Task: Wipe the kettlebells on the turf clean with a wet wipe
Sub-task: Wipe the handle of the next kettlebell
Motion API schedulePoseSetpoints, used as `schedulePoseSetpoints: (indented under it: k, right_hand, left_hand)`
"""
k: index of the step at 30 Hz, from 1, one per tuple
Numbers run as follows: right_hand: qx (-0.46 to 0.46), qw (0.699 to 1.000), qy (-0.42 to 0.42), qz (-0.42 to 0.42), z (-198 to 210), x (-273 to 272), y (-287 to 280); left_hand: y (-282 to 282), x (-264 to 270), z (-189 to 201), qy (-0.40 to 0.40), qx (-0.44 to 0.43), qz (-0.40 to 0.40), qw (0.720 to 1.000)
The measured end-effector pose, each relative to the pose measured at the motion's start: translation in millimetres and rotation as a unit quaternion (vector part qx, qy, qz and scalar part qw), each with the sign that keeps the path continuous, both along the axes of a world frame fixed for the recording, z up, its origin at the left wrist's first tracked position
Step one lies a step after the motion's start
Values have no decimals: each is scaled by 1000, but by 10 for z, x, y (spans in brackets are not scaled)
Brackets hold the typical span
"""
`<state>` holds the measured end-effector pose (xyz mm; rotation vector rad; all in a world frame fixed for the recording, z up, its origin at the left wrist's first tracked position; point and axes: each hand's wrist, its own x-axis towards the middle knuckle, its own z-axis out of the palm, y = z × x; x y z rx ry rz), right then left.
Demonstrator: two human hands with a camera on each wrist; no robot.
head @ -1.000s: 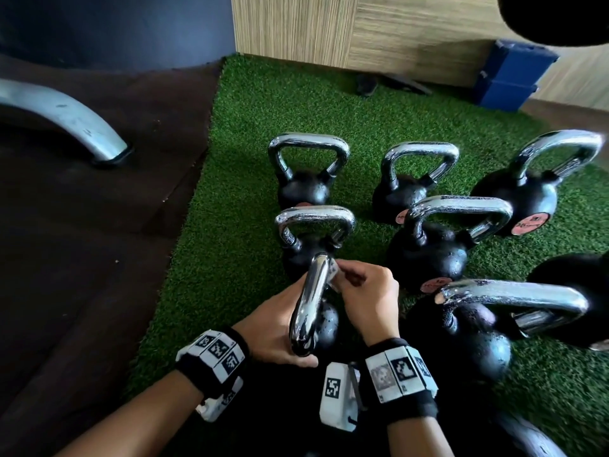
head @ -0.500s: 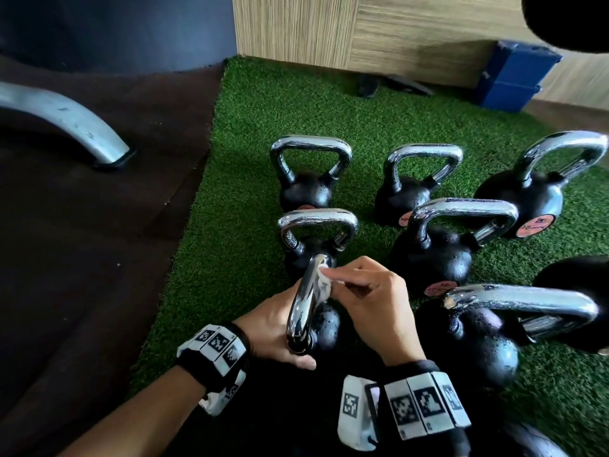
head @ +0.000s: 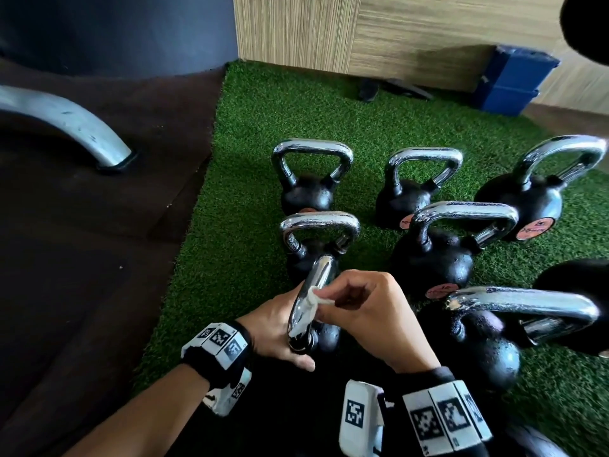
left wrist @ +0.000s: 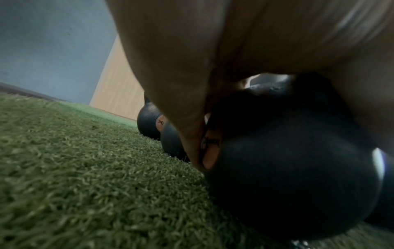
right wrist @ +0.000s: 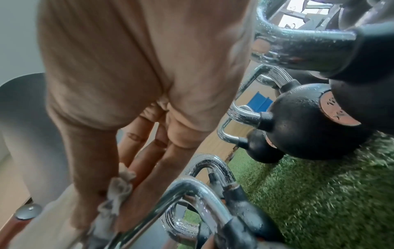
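Several black kettlebells with chrome handles stand on green turf (head: pixel 263 110). The nearest small kettlebell (head: pixel 326 338) is turned so its handle (head: pixel 321 275) runs away from me. My left hand (head: pixel 276 324) grips its black ball from the left; in the left wrist view the left hand (left wrist: pixel 192 67) wraps the ball (left wrist: pixel 298 168). My right hand (head: pixel 365 311) pinches a crumpled white wet wipe (head: pixel 313 300) against the handle's middle. In the right wrist view the wipe (right wrist: pixel 119 187) lies between the fingers and the handle (right wrist: pixel 181 190).
Other kettlebells crowd close: one just behind (head: pixel 309 255), two larger at right (head: pixel 431 258) (head: pixel 487 351), more in the back row (head: pixel 306 199). A curved metal leg (head: pixel 66 123) stands on the dark floor at left. A blue box (head: pixel 510 80) sits by the wooden wall.
My right hand has slid the wipe down the chrome handle from its far top toward me. The left hand has kept its hold on the ball.
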<state>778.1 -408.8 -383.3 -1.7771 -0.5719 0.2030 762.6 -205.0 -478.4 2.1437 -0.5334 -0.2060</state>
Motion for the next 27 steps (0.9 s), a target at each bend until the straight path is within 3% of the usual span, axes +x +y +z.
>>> schedulePoseSetpoints:
  k: [4, 12, 18, 22, 24, 27]
  right_hand:
    - [-6, 1000, 30, -1, -73, -37, 16]
    - [-76, 995, 56, 44, -226, -80, 12]
    - [-137, 990, 21, 20, -285, -90, 54]
    - [-134, 990, 16, 31, -302, -47, 26]
    - [-177, 983, -16, 39, -322, -22, 39]
    - [-205, 976, -25, 69, -337, -18, 60]
  left_hand:
    - [24, 20, 28, 42, 34, 4, 999]
    - [17, -7, 77, 48, 2, 12, 999]
    - [62, -22, 44, 68, -7, 18, 998]
    - [79, 23, 75, 91, 40, -36, 994]
    - [41, 39, 107, 84, 74, -55, 992]
    - [12, 31, 115, 82, 38, -26, 996]
